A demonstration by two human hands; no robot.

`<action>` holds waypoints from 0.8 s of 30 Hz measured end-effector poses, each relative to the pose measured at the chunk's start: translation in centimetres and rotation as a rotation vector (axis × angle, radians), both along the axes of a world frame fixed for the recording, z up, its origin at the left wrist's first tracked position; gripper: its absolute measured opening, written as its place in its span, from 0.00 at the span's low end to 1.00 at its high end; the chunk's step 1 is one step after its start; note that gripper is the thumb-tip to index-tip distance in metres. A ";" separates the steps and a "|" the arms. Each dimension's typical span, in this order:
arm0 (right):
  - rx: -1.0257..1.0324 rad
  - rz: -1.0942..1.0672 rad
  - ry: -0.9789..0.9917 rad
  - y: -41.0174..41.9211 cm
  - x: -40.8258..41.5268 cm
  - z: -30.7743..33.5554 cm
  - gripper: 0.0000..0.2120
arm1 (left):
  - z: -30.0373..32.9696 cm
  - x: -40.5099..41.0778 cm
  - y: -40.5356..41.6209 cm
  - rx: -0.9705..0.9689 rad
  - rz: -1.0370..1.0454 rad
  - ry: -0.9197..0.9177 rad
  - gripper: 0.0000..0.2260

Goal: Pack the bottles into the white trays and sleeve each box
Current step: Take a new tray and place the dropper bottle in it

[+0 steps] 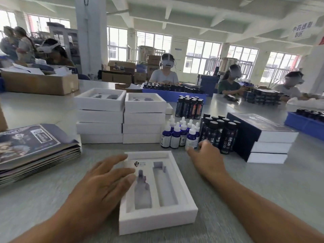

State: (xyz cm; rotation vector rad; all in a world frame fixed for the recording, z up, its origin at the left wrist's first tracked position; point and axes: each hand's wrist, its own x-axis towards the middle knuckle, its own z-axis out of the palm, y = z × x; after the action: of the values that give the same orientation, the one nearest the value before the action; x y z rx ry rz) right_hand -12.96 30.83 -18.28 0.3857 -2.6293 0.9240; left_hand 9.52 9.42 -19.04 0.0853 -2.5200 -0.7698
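A white tray (157, 220) with two empty bottle-shaped slots lies on the grey table right in front of me. My left hand (105, 179) rests flat on its left rim, fingers straight. My right hand (206, 155) reaches past the tray's far right corner to the blue dropper bottles (175, 137); its fingertips are at the nearest one, and I cannot see whether they hold it. Dark tall bottles (217, 134) stand just right of the droppers.
Two stacks of white trays (121, 118) stand behind the droppers. Flat printed sleeves (35, 149) are piled at the left. Sleeved boxes (263, 137) are stacked at the right. More dark bottles (189, 107) stand farther back. Other people work across the table.
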 end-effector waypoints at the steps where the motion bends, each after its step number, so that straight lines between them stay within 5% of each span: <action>1: -0.005 -0.039 -0.005 -0.7 -0.5 0.0 0.22 | -0.2 -0.1 -0.1 -0.009 -0.018 -0.006 0.15; 7: 0.076 -0.193 -0.008 -2.6 -2.4 -0.2 0.29 | -0.5 -0.3 -0.3 0.001 -0.043 -0.022 0.19; 13: 0.005 -0.115 -0.002 -1.8 -2.3 -0.6 0.10 | -0.4 -0.2 -0.3 0.027 -0.060 -0.025 0.15; 19: -0.002 -0.167 -0.081 -1.4 -1.5 0.4 0.23 | -0.9 -0.4 -0.3 0.029 -0.061 -0.014 0.16; 24: 0.016 -0.215 -0.078 -2.4 -1.5 0.6 0.22 | -1.1 -0.6 -0.6 0.031 -0.064 0.012 0.18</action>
State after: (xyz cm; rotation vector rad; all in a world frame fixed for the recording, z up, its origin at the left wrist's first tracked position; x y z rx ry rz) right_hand -14.48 28.41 -17.68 0.0684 -2.6841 0.8629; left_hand 8.94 8.86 -20.10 0.0105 -2.5107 -0.8331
